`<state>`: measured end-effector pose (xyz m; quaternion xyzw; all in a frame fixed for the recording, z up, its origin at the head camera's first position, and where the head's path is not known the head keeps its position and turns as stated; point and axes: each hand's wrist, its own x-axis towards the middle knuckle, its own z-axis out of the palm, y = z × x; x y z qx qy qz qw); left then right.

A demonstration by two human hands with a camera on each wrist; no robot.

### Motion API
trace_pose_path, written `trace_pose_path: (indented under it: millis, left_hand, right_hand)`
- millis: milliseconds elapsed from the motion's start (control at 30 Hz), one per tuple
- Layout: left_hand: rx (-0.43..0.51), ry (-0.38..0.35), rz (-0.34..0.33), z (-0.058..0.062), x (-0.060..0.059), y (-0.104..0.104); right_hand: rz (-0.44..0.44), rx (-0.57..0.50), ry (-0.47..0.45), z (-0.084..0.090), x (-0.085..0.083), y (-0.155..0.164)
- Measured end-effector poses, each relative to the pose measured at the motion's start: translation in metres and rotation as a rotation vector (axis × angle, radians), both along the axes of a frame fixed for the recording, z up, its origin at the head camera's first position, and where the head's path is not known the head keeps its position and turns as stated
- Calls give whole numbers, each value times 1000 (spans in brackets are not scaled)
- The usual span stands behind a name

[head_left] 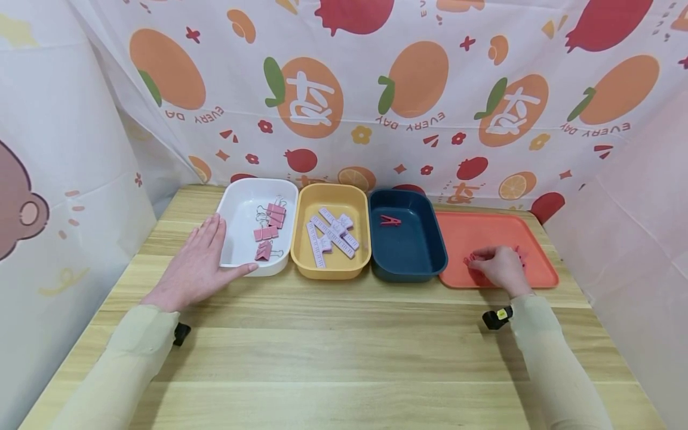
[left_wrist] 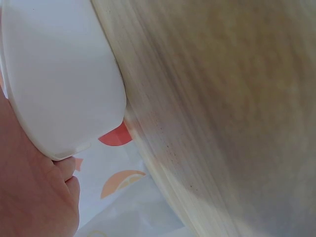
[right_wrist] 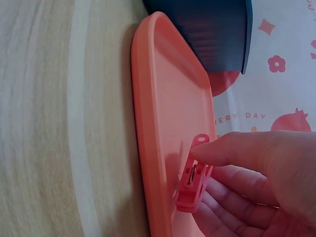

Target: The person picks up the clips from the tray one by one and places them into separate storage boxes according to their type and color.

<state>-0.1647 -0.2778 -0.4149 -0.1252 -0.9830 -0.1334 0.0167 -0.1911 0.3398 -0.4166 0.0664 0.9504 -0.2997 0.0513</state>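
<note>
Over the orange tray [head_left: 500, 224], my right hand [head_left: 502, 267] pinches a red clothespin [right_wrist: 192, 180] between thumb and fingers. More small red pieces [head_left: 520, 255] lie on the tray, partly hidden behind that hand. My left hand [head_left: 201, 260] rests with straight fingers along the near left rim of a white bin [head_left: 236, 206]. Several pink binder clips [head_left: 266, 233] lie in the white bin. One red clothespin [head_left: 390, 220] sits in the dark blue bin [head_left: 408, 257], directly left of the tray.
Between the white and blue bins stands a yellow bin [head_left: 330, 273] holding several lilac ruler-like pieces [head_left: 333, 233]. All stand in a row at the back of the wooden table [head_left: 344, 352]. A fruit-print cloth [head_left: 365, 137] hangs behind them.
</note>
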Motion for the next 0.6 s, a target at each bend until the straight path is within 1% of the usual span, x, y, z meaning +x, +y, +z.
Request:
trace_pose_path:
  millis: [167,600]
  left_hand:
    - [0,3,-2,0,0,0]
    - [-7,-11,7,-1,0,0]
  right_hand:
    - [4,-7,19,0,0,-2]
    - [0,-43,24,2,-1,-2]
